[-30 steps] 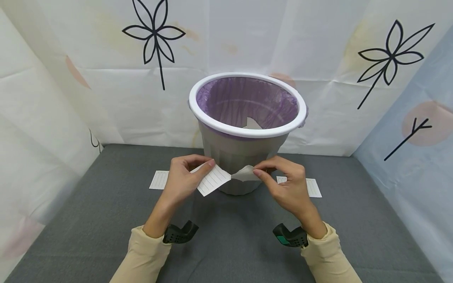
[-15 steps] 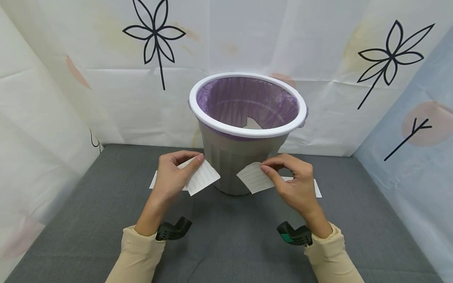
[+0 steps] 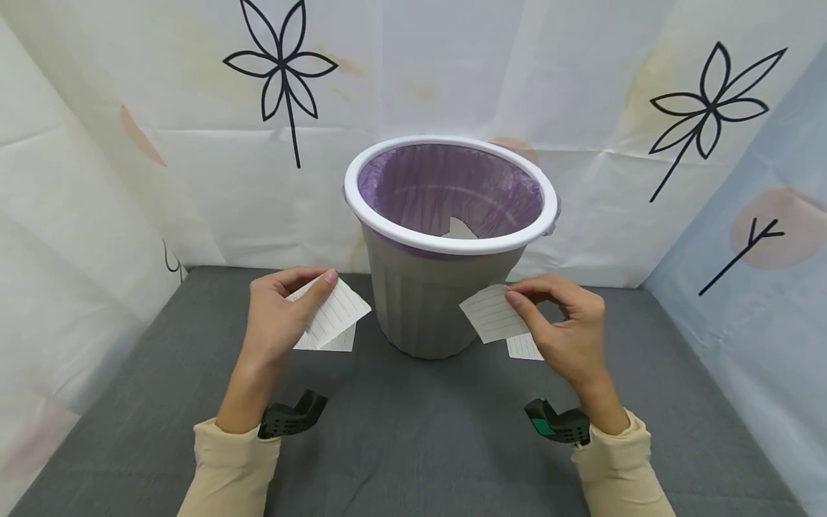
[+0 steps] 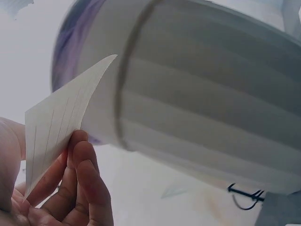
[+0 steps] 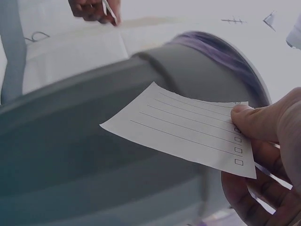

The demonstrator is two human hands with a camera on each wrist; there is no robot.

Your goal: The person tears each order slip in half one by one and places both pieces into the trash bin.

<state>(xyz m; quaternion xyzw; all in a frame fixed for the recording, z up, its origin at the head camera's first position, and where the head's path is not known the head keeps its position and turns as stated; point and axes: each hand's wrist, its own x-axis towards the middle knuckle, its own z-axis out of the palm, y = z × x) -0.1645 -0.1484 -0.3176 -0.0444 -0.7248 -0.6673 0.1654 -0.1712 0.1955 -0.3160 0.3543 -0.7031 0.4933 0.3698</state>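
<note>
My left hand pinches a torn piece of lined paper between thumb and fingers, in front and to the left of the bin. On the other side my right hand pinches a second torn piece, whose printed lines and small checkboxes show in the right wrist view. Between and behind the hands stands a grey waste bin with a white rim and a purple liner. A white scrap shows inside it. The two held pieces are apart from each other.
On the grey table a lined slip lies partly hidden behind the left hand. Another slip lies under the right hand and its paper. White printed cloth hangs behind and at the sides.
The sheet held by both hands, joined only at a narrow point a second ago, has come apart into two pieces. The hands have moved away from each other, left and right, each with its piece.
</note>
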